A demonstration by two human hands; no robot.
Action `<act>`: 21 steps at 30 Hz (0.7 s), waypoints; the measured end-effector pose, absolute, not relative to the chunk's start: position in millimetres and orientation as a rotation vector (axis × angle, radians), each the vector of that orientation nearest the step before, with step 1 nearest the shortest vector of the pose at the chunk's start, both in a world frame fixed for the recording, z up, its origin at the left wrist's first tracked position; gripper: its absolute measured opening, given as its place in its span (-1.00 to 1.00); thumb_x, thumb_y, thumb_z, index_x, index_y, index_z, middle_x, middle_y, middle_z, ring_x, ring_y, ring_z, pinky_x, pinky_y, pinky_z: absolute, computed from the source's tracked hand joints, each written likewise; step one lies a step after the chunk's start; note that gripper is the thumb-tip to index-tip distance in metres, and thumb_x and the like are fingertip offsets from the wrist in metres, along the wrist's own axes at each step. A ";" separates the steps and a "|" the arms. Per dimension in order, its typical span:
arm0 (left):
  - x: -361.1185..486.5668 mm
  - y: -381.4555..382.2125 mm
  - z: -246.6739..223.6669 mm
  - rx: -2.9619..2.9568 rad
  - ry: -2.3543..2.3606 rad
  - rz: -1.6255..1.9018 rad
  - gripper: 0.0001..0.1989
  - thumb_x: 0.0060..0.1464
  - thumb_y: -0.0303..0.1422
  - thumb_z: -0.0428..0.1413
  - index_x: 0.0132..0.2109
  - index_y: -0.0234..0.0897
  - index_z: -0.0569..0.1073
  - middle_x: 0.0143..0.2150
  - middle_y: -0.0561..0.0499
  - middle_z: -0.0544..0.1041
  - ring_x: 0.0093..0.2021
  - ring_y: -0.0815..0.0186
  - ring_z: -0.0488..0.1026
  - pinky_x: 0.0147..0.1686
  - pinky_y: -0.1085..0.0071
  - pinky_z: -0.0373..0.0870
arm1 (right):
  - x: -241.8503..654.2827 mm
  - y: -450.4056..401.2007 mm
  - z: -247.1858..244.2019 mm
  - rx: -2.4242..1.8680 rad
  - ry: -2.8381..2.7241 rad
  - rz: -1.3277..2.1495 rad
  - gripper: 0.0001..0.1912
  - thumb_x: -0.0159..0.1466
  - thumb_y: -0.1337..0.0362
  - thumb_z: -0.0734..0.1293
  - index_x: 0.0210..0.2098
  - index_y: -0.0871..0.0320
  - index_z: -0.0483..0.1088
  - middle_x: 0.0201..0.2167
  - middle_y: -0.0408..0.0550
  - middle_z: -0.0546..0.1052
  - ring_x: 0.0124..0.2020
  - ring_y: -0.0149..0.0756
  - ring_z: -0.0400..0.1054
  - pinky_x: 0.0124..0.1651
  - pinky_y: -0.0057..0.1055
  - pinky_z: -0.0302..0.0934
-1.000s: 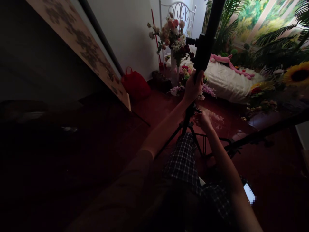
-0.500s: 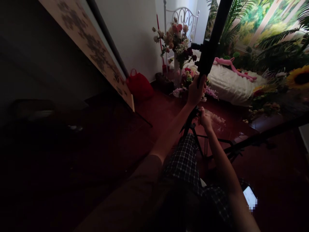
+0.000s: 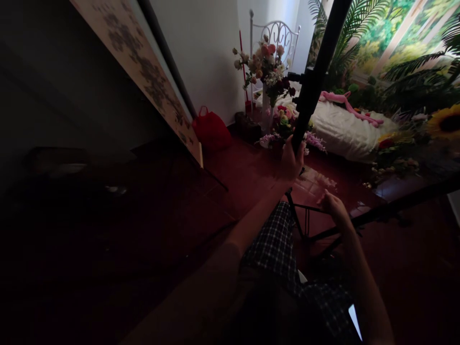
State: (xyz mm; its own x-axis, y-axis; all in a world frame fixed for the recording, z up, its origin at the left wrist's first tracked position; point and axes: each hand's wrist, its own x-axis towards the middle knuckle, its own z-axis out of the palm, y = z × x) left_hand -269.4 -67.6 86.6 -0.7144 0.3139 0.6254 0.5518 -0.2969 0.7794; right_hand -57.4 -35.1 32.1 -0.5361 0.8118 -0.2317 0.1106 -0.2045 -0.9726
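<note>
A thick black pole (image 3: 323, 52) with clamp knobs on it slants up to the right in front of me. My left hand (image 3: 292, 160) is wrapped round its lower part. My right hand (image 3: 332, 203) is to the right of the pole and away from it, fingers curled; whether it holds anything small is too dark to tell. Below the hands, thin black stand legs (image 3: 296, 218) spread over the dark red floor (image 3: 247, 165). Another black pole (image 3: 402, 203) crosses at the right, behind my right forearm.
A patterned panel (image 3: 143, 72) leans at the left, near a red bag (image 3: 212, 129). Vased flowers (image 3: 268, 62), a white metal headboard (image 3: 282, 33) and a bed with a white cover (image 3: 341, 124) are ahead. A sunflower (image 3: 447, 120) is at the right.
My right hand has come away from beneath the pole and moved right and down. My left hand sits lower, still round the pole. Less of the bright phone shows at the lower right.
</note>
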 end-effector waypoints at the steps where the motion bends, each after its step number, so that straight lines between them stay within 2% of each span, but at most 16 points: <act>1: -263.4 -74.5 72.7 -1.110 -1.776 -2.079 -0.48 0.28 -0.03 -0.11 0.23 -0.25 0.25 0.15 -0.26 0.43 0.20 0.13 0.37 0.19 0.13 0.34 | -37.4 -29.3 31.5 -1.133 -1.479 1.779 -0.52 -0.04 -0.15 0.48 -0.52 0.13 0.35 -0.62 -0.14 0.48 -0.67 -0.44 0.32 -0.60 -0.53 0.25; 5: -233.9 -102.9 19.4 -1.197 -1.928 -1.901 -0.35 0.29 -0.06 -0.14 0.41 -0.20 -0.03 0.44 -0.24 0.05 0.46 0.10 -0.04 0.40 0.06 0.02 | 37.6 -7.5 39.3 -1.167 -1.126 1.706 -0.72 0.06 0.06 0.47 -0.50 0.08 0.36 -0.59 -0.21 0.46 -0.62 -0.49 0.36 -0.60 -0.61 0.27; 8: -195.7 -115.9 -12.9 -1.256 -2.059 -1.873 -0.30 0.29 -0.08 -0.14 0.44 -0.18 -0.17 0.51 -0.19 -0.24 0.50 0.08 -0.28 0.44 0.03 -0.12 | 75.2 -3.0 52.3 -1.131 -0.997 1.653 -0.77 0.13 0.13 0.43 -0.52 0.07 0.34 -0.60 -0.24 0.41 -0.61 -0.52 0.35 -0.59 -0.64 0.26; 10: -162.0 -117.5 -28.2 -1.329 -2.141 -1.895 -0.26 0.27 -0.08 -0.12 0.45 -0.20 -0.23 0.51 -0.22 -0.32 0.50 0.05 -0.34 0.44 -0.01 -0.17 | 88.9 -6.1 60.7 -1.155 -0.954 1.607 -0.79 0.16 0.16 0.40 -0.51 0.08 0.35 -0.60 -0.24 0.40 -0.62 -0.54 0.34 -0.59 -0.65 0.25; 13: -109.7 -107.4 -34.1 -1.530 -2.208 -1.948 -0.25 0.26 -0.05 -0.12 0.44 -0.25 -0.18 0.49 -0.31 -0.24 0.50 0.00 -0.30 0.42 -0.11 -0.20 | 98.6 -14.4 70.4 -1.200 -0.925 1.553 -0.79 0.17 0.13 0.40 -0.46 0.10 0.36 -0.59 -0.26 0.40 -0.65 -0.56 0.29 -0.62 -0.65 0.20; 16: -68.0 -80.6 -15.3 -1.829 -2.062 -2.021 -0.32 0.27 -0.04 -0.14 0.41 -0.24 -0.05 0.46 -0.32 -0.04 0.49 0.03 -0.15 0.42 -0.09 -0.15 | 107.8 -20.8 79.6 -1.161 -0.928 1.584 -0.71 0.18 0.03 0.39 -0.46 0.10 0.33 -0.62 -0.28 0.35 -0.68 -0.56 0.22 -0.64 -0.64 0.15; 21: -26.2 -11.5 31.9 -2.273 -1.597 -2.072 -0.45 0.27 -0.05 -0.09 0.27 -0.24 0.17 0.25 -0.29 0.35 0.33 0.08 0.24 0.32 0.02 0.13 | 135.1 -26.4 95.3 -1.105 -0.818 1.659 -0.67 0.25 0.01 0.30 -0.48 0.10 0.27 -0.62 -0.28 0.28 -0.68 -0.55 0.16 -0.63 -0.62 0.12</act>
